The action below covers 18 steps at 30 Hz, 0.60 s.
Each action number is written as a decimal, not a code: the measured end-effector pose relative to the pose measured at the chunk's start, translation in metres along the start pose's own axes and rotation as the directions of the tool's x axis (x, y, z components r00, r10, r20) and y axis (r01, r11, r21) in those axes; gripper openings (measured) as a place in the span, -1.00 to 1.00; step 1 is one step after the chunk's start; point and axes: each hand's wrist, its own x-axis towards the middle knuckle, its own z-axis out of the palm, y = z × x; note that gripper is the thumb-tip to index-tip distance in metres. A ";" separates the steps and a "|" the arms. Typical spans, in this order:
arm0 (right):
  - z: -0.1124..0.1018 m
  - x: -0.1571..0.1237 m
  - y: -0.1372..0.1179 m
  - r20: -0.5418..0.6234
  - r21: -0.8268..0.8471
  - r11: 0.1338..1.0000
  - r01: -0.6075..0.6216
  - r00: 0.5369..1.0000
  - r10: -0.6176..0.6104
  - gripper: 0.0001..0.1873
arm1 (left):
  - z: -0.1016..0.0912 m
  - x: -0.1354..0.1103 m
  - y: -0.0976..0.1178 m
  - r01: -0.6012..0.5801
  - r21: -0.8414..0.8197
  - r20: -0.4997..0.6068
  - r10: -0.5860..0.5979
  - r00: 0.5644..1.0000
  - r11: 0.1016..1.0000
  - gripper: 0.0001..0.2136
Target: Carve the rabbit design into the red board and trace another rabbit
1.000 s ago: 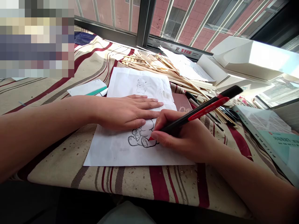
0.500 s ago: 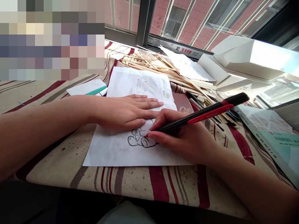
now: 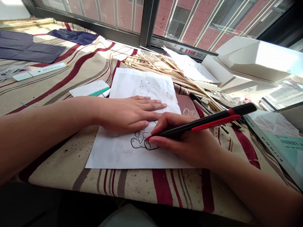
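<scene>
Gripping a black-and-red marker (image 3: 201, 125) in your right hand (image 3: 182, 142), its long axis slanting down-left to a tip at the inked cartoon figure (image 3: 141, 141) on the paper sheet (image 3: 118, 153), you keep your open left hand (image 3: 127, 113) flat just above.

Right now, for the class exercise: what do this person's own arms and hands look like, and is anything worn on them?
Both forearms are bare, with no sleeve in view. The left hand and right hand show no gloves, rings or watch, and the fingernails look short and unpainted.
</scene>
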 end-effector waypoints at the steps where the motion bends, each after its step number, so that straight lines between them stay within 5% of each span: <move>1: 0.000 0.000 0.000 0.004 -0.001 1.000 0.003 1.000 -0.003 -0.85 | 0.000 0.000 0.000 0.002 -0.001 0.002 -0.002 1.000 1.000 -0.32; 18: -0.005 0.001 -0.003 0.065 -0.027 0.999 0.034 0.997 -0.033 -0.84 | -0.002 0.000 0.002 0.023 -0.034 -0.001 -0.023 1.000 0.999 -0.33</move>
